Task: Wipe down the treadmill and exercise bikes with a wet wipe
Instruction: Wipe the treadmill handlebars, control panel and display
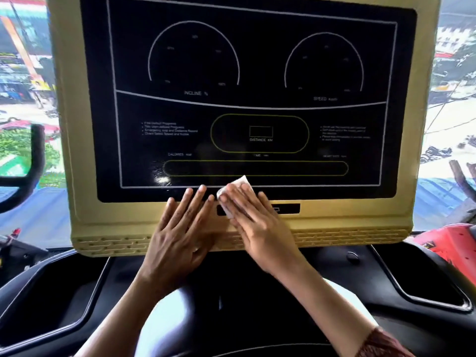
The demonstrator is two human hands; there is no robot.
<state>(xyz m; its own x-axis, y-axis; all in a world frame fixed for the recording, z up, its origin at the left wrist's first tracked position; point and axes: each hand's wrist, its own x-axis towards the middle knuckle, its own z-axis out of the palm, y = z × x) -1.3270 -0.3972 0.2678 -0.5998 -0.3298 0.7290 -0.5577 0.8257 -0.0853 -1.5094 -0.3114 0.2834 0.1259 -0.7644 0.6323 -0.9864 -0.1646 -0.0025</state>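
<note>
Nearest: patterned sleeve (381, 343) on the right forearm, bottom right. Both forearms reach over the treadmill's black tray (64, 292), which has recessed pockets left and right. Left hand (177, 228): fingers straight and spread, flat on the lower edge of the beige console housing (386, 222), fingertips at the bottom border of the black display panel (257, 73), holding nothing. Right hand (257, 222): just beside the left, fingers straight and close together, pressing the white wet wipe (238, 182) flat against the console. Wipe sits across the panel's bottom border and the beige strip below, one corner poking out past the fingertips. Panel shows INCLINE and SPEED arcs, unlit. Black handlebar (36, 161) far left, red machine part (453, 243) far right. Blurred street scene behind.
</note>
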